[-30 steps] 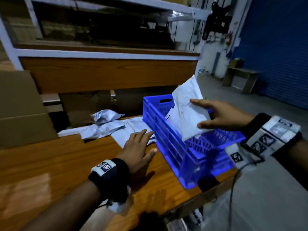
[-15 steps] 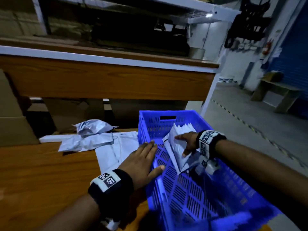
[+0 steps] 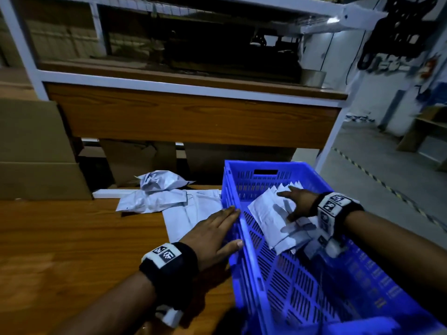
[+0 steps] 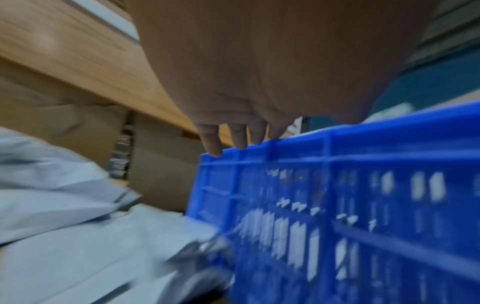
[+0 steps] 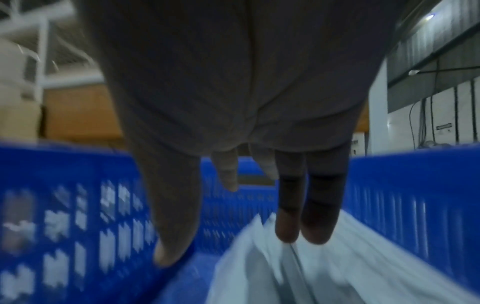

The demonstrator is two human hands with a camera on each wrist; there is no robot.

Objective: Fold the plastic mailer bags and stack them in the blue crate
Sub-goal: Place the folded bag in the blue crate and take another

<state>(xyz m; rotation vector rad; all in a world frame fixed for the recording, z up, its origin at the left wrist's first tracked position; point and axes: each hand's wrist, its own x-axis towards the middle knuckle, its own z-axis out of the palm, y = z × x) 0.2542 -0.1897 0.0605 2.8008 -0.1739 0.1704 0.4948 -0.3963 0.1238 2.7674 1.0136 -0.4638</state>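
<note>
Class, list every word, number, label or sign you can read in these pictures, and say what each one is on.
No text can be read.
Left wristband: black-and-white code squares, no words.
Right wristband: the same kind of squares, no words.
Blue crate: faint yellowish marks on the inner right wall, too blurred to read.
Wall notice: too small to read.

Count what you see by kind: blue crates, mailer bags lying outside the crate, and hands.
Blue crate: 1
Mailer bags outside the crate: 3 (crumpled bag, creased bag, flat bag)
Hands: 2 (left hand, right hand)
Total: 6
The folded bags inside the crate overlap too much to count.
</note>
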